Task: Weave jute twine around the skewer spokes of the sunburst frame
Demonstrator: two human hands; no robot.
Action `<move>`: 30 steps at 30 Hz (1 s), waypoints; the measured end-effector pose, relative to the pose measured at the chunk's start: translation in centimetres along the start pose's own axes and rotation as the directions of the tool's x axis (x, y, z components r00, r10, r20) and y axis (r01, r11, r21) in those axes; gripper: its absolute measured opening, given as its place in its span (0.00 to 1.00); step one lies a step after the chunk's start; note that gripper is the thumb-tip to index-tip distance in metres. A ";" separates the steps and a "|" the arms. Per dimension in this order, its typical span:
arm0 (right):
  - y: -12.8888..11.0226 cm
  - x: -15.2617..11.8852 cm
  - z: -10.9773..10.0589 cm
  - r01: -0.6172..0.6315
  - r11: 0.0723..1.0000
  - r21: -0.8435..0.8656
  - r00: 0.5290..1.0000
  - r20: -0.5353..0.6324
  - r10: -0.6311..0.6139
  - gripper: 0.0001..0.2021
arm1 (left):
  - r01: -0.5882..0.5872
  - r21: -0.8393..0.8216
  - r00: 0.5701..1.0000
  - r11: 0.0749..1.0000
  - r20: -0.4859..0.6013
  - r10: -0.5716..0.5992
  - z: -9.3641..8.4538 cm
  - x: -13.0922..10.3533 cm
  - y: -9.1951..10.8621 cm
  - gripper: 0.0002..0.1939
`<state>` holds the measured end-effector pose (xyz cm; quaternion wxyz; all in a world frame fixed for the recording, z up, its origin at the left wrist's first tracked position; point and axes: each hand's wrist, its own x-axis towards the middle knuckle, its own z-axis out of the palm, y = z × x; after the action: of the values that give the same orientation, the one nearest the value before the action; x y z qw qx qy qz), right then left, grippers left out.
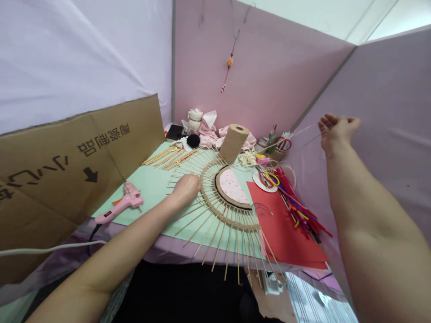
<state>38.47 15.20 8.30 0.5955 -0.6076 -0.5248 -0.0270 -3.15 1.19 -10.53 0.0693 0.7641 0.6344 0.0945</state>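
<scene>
Your two hands are well apart. Your left hand (pixel 186 189) is closed on the left rim of a half-round fan of thin wooden sticks bound with brown twine (pixel 224 218), which lies on the pale green tabletop (pixel 148 179). Your right hand (pixel 338 130) is raised to the right of the fan, fingers pinched on a thin pale cord (pixel 303 130). A tall brown spool of twine (pixel 235 144) stands just behind the fan; a pink plastic glue gun (pixel 121 205) lies to its left, flat red paper (pixel 286 231) to its right.
</scene>
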 end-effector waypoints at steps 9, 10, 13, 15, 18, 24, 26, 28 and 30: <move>0.9 -9.8 4.3 0.099 0.920 -0.380 0.753 0.633 0.180 0.14 | 0.067 -0.105 0.998 0.992 0.027 -0.064 0.4 0.4 -0.2 0.15; 0.8 -11.5 4.7 0.133 0.913 -0.385 0.727 0.664 0.174 0.13 | 0.066 -0.117 0.998 0.991 0.031 -0.063 0.4 0.4 -0.1 0.15; -0.7 -17.9 5.1 0.255 0.921 -0.296 0.647 0.760 0.065 0.03 | 0.065 -0.148 0.997 0.987 0.040 -0.060 0.4 0.3 -0.1 0.16; -2.5 -22.9 4.6 0.442 0.896 -0.034 0.483 0.851 -0.207 0.07 | 0.066 -0.163 0.997 0.984 0.041 -0.060 0.4 0.2 -0.1 0.15; -4.9 -29.7 3.5 0.517 0.810 0.278 0.269 0.845 -0.462 0.11 | 0.069 -0.174 0.997 0.982 0.030 -0.065 0.4 0.2 -0.3 0.15; -5.4 -36.1 2.5 0.604 0.757 0.250 0.184 0.880 -0.438 0.16 | 0.064 -0.182 0.997 0.981 -0.020 -0.069 0.9 0.7 -0.2 0.15; -5.1 -36.6 2.4 0.634 0.745 0.207 0.181 0.897 -0.403 0.19 | 0.051 -0.184 0.997 0.982 -0.041 -0.060 1.1 1.0 0.0 0.16; -4.9 -36.7 2.3 0.662 0.723 0.199 0.161 0.904 -0.396 0.21 | 0.042 -0.180 0.997 0.983 -0.054 -0.052 1.5 1.2 0.2 0.15; -4.9 -36.9 2.3 0.681 0.707 0.194 0.154 0.905 -0.397 0.21 | 0.036 -0.171 0.997 0.985 -0.059 -0.047 1.7 1.4 0.2 0.15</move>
<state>17.35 -6.72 -13.21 0.0721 -0.3585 -0.9304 0.0258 -2.29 2.53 -12.08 0.1161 0.7388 0.6416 0.1705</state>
